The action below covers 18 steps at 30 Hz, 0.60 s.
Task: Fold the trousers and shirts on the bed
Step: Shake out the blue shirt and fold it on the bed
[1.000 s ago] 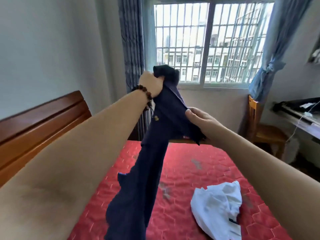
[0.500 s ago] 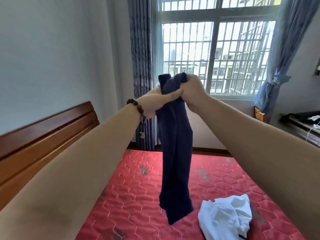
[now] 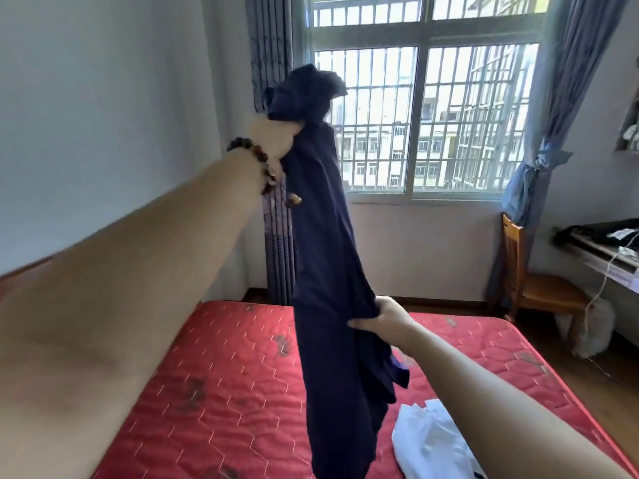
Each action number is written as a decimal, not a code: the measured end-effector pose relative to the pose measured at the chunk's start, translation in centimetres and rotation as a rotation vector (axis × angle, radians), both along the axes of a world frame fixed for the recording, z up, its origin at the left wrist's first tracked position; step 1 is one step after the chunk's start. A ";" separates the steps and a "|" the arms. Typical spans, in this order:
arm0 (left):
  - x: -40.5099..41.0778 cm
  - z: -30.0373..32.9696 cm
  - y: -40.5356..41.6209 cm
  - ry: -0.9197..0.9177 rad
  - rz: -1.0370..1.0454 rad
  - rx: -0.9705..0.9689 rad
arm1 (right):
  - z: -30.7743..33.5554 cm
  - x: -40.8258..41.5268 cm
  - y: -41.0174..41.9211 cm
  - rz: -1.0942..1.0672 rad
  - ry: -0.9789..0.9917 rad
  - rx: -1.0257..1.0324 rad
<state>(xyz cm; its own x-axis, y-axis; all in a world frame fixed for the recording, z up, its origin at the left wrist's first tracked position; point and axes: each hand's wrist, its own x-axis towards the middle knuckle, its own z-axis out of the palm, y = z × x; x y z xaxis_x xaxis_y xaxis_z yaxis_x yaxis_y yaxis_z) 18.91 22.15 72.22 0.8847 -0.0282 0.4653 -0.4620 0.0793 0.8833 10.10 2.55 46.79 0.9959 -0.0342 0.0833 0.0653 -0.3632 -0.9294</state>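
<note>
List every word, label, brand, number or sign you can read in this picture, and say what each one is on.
None can be read.
Navy garment, held up by the left hand and the right hand: no print or label shows.
White garment on the red mattress: a small dark tag at its lower edge, too small to read.
Items on the desk at right: too blurred to read.
</note>
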 end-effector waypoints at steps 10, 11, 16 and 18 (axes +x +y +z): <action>0.0 -8.9 10.0 0.057 -0.123 0.810 | 11.3 2.5 3.3 0.141 -0.176 -0.197; -0.8 -10.0 8.6 0.055 -0.263 0.789 | 12.7 2.9 4.5 0.168 -0.194 -0.286; -1.9 -15.1 2.6 0.095 -0.399 0.526 | 15.8 3.2 6.9 0.141 -0.267 -0.416; -1.6 -16.0 1.7 0.086 -0.348 0.441 | 15.6 2.7 5.5 0.144 -0.219 -0.296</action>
<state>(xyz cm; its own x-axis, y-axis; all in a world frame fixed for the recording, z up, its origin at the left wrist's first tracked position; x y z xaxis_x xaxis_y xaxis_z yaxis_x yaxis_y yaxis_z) 17.28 23.84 56.21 0.8226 -0.5006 0.2696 -0.3993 -0.1711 0.9007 12.80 8.08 62.36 0.9463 0.1620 0.2798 0.3204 -0.5864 -0.7440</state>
